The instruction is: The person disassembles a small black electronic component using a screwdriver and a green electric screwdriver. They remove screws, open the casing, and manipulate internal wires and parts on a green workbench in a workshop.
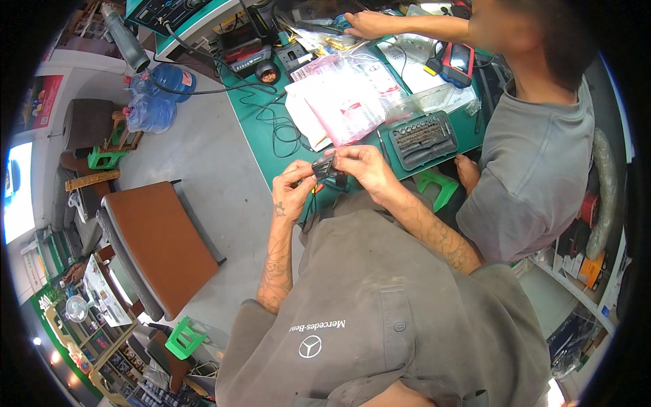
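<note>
Between my two hands, over the near edge of the green workbench (261,139), is a small black plastic part (324,168) with thin dark wires (310,207) hanging below it. My left hand (293,188) pinches its left side with thumb and fingers. From the right, my right hand (365,169) grips the upper right side, fingers closed around it. A bit of red and yellow shows just under the part. What exactly the part is, I cannot make out. Close beyond my hands lie plastic bags with papers (346,102) and an open bit set (424,139) in a dark case.
A co-worker (529,149) in a grey shirt sits at the right, one hand reaching across the bench's far side. A red and black handheld device (457,64), loose cables and tools crowd the bench. A brown padded bench (159,244) and green stools (184,338) stand at left.
</note>
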